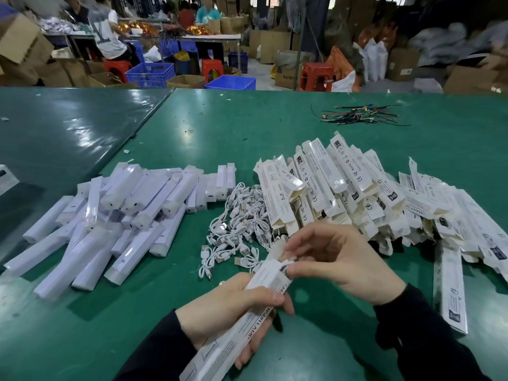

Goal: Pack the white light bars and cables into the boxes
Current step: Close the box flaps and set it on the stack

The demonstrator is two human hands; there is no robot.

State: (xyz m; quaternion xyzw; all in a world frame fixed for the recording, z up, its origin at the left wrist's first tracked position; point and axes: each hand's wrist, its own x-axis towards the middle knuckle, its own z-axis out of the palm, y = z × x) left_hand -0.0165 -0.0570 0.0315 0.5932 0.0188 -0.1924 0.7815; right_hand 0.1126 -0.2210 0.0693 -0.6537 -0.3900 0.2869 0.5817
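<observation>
The left hand [233, 303] grips a long box [247, 314] above the counter [316, 119] while the right hand [338, 259] pinches what seems its end flap, which could crease if pushed crooked.

Light bars [110, 215] heaped left on table [275, 119], cables [236, 218] middle, boxes [357, 193] right.

We cannot see the near end of the long white printed cardboard box [264, 312], which runs off the bottom edge. Its far open end is blurred under the right hand [338, 259], perhaps folding a flap. The far seated workers [110, 31] are too blurred to make out.
</observation>
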